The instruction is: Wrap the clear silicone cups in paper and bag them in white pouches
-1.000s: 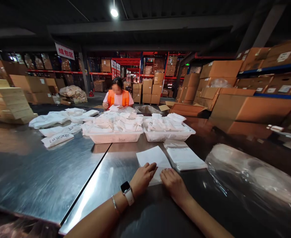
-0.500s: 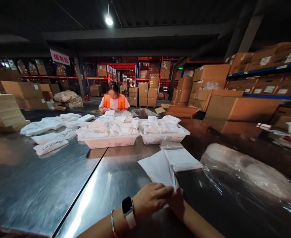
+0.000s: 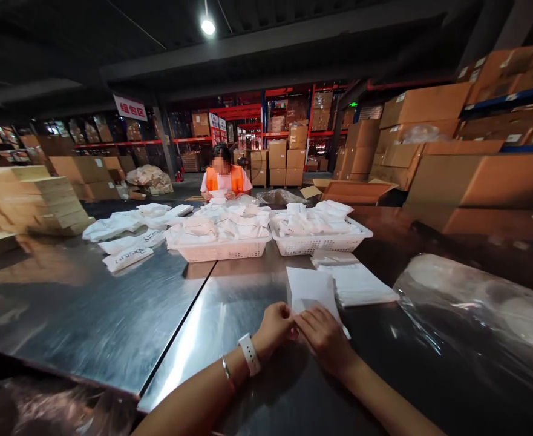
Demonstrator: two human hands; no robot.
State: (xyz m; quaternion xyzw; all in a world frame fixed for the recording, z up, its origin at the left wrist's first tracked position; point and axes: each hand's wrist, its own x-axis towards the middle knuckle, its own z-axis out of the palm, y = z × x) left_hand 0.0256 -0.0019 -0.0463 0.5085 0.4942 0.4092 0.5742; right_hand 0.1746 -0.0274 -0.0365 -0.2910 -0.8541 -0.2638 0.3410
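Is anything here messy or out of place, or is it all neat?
Mostly tidy. Both hands, left hand and right hand, press a white sheet flat on the metal table. Only the white bags left of the baskets lie scattered at odd angles, not stacked like the pile.

Both hands are down on the steel table (image 3: 112,315), the left hand (image 3: 275,327) and right hand (image 3: 325,339) pinching the near edge of a white paper sheet (image 3: 314,290), with a stack of the same sheets (image 3: 361,284) just beside it. Further back sit two white baskets (image 3: 225,248) heaped with white packets, and a co-worker in an orange vest (image 3: 223,178) sits at the far end.
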